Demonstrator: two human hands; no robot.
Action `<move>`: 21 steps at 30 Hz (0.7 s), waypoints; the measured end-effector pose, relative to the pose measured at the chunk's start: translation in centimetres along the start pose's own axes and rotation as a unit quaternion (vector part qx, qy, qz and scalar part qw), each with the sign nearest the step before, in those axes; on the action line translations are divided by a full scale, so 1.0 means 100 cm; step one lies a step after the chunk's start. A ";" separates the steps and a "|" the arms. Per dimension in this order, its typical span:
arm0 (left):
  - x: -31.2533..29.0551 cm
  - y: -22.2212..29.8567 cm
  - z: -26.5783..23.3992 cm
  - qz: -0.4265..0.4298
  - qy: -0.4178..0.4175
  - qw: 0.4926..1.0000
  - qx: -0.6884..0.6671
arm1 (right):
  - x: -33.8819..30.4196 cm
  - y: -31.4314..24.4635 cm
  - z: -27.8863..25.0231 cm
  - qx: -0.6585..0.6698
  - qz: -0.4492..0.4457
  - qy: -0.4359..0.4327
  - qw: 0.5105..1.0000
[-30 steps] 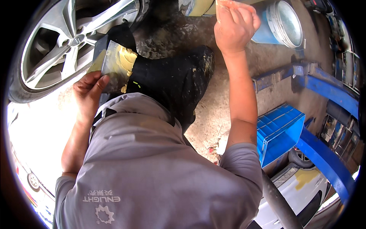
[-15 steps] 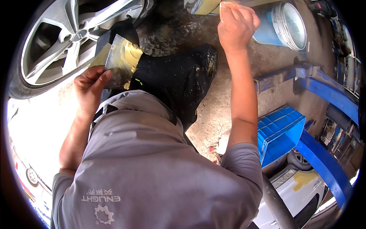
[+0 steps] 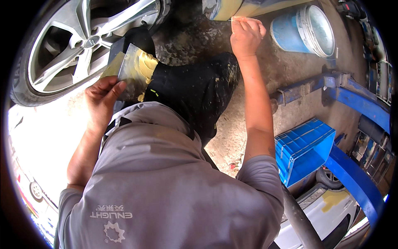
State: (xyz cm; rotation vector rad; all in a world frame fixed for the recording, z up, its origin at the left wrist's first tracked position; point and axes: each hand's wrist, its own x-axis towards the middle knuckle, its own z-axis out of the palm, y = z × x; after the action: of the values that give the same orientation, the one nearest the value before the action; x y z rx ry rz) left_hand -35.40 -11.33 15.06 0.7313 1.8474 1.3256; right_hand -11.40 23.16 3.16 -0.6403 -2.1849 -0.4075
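My left hand (image 3: 101,97) pinches the lower left edge of a flat, greyish putty board (image 3: 129,76). A thick smear of yellow putty (image 3: 147,65) lies along the board's right side. Behind it shows a second flat piece (image 3: 112,65), streaked with yellow. My right hand (image 3: 248,38) is closed at the far edge of the view, knuckles up. From its front pokes the edge of a thin pale-orange spreader (image 3: 237,18), mostly hidden by the fingers. That edge is at the lower rim of a body panel (image 3: 257,7) coated with yellow putty; contact is unclear.
A car wheel (image 3: 89,43) stands at the far left. A blue bucket (image 3: 290,33) with a whitish rim lies on its side at the far right. Blue lift arms (image 3: 352,99) and a blue crate (image 3: 304,149) are on my right. My bent black-trousered leg (image 3: 195,83) is between my hands.
My right hand has moved left and slightly nearer, and more of the putty-coated panel shows. My left hand keeps its grip on the board. The whole view has shifted slightly.
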 end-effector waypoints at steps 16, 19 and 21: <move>-0.001 0.000 0.002 -0.005 0.002 1.000 0.031 | 0.049 0.021 -0.060 0.028 -0.005 0.094 0.995; -0.003 0.001 0.007 -0.009 -0.004 1.000 0.020 | 0.076 0.024 -0.074 0.012 -0.050 0.113 0.992; -0.001 0.003 0.008 -0.001 -0.015 1.000 0.012 | 0.102 0.007 -0.099 0.031 -0.064 0.081 0.994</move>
State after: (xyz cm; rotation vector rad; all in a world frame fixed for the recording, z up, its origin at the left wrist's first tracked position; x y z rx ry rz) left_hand -34.69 -10.90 15.21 0.7583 1.8420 1.2872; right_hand -10.48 22.07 17.29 -0.4210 -2.0814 -0.4415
